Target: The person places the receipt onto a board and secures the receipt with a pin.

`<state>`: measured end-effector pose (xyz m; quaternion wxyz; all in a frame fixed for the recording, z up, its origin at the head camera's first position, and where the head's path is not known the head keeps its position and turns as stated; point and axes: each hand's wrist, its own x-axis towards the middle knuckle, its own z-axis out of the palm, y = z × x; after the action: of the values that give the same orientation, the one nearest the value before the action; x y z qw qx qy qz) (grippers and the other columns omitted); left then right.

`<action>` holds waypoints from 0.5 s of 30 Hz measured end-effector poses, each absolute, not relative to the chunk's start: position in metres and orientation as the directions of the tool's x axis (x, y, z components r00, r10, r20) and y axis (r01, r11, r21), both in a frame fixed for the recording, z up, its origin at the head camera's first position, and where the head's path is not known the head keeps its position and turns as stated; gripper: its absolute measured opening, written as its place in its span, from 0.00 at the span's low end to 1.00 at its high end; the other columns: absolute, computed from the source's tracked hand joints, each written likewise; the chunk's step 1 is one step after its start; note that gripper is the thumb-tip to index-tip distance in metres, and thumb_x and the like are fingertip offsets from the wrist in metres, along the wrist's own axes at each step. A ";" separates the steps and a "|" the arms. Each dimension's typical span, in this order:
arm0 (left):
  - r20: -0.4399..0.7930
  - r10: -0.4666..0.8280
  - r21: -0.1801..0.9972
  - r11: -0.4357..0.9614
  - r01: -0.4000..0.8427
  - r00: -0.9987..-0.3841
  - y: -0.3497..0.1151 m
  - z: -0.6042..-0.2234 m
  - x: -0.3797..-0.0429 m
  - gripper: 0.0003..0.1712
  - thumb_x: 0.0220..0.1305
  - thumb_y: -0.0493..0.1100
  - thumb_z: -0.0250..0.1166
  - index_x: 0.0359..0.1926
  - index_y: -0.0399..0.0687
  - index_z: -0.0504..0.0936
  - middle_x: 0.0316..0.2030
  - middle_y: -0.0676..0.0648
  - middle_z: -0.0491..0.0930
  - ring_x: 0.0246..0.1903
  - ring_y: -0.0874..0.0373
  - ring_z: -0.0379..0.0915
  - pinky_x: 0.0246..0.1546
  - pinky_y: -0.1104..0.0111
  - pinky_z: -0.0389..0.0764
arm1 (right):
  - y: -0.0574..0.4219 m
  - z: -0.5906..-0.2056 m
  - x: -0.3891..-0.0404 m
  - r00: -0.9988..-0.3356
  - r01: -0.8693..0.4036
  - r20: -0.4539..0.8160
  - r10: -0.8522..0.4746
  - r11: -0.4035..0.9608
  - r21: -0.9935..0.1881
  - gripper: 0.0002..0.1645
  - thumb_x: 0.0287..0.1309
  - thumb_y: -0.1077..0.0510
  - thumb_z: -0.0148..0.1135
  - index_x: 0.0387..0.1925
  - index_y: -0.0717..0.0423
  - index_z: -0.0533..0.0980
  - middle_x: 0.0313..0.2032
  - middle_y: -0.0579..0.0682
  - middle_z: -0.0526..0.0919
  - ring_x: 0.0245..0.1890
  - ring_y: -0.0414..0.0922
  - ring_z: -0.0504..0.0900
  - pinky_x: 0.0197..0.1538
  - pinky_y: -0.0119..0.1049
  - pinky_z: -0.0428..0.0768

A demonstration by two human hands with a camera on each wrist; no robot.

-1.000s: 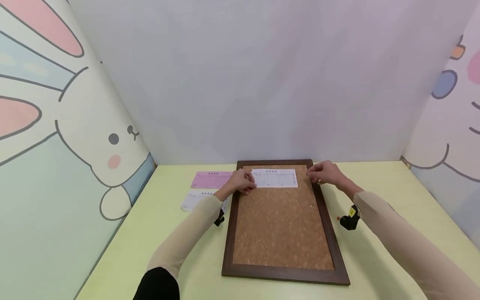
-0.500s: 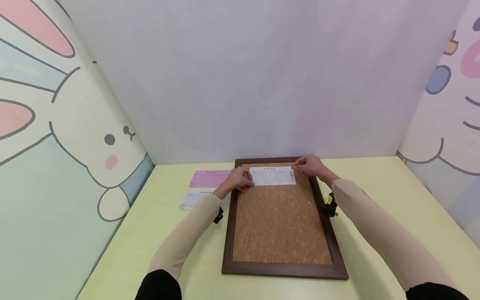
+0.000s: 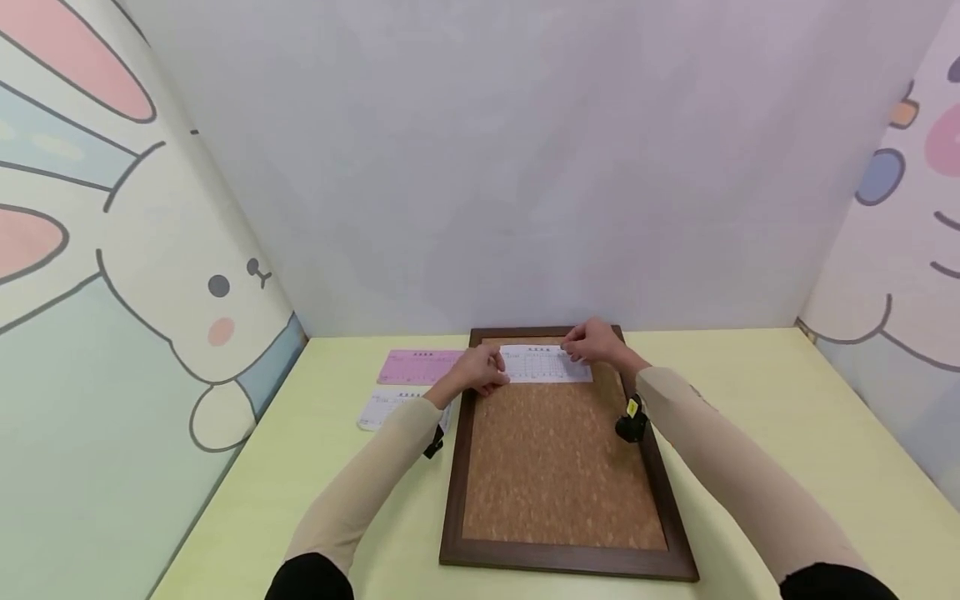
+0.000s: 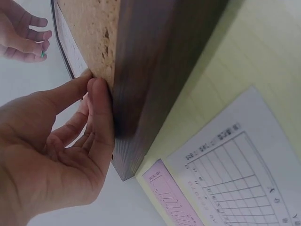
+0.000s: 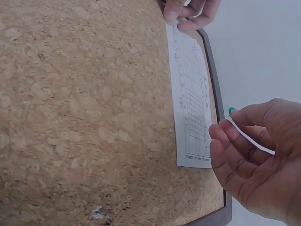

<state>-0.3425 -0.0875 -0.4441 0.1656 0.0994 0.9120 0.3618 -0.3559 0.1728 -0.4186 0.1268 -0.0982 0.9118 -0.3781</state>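
Observation:
A white printed form (image 3: 546,364) lies across the top of a cork board (image 3: 558,467). At its left edge my left hand (image 3: 480,370) pinches the paper with thumb and fingertips. My right hand (image 3: 594,342) is over the form's upper right part, its fingers curled. Between its fingertips it holds a small green push pin (image 5: 231,111), whose point is hidden. The form's table of lines shows in the right wrist view, with the left hand's fingers (image 5: 188,14) at its far end.
A dark wooden frame (image 3: 568,559) borders the board. On the table left of it lie a pink form (image 3: 420,367) and a white form pad (image 3: 390,408). A plain wall (image 3: 480,183) stands behind the board. A small pale mark (image 5: 99,213) shows on the cork.
The right hand has moved left from the frame's right side to above the form's upper right part. The left hand stays at the form's left edge.

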 end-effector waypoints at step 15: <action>-0.190 0.362 0.789 0.610 0.078 -0.913 -0.094 -0.443 -0.351 0.27 0.66 0.36 0.69 0.64 0.36 0.77 0.26 0.43 0.85 0.17 0.61 0.77 0.21 0.72 0.78 | 0.177 -0.422 -0.348 -0.952 -0.088 -0.140 -0.273 0.680 -0.728 0.19 0.74 0.59 0.55 0.52 0.72 0.80 0.41 0.64 0.87 0.40 0.51 0.87 0.45 0.43 0.88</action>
<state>-0.3512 -0.0938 -0.4429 0.1676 0.1247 0.8814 0.4236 -0.3477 0.1766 -0.4217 0.1196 -0.0994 0.9087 -0.3875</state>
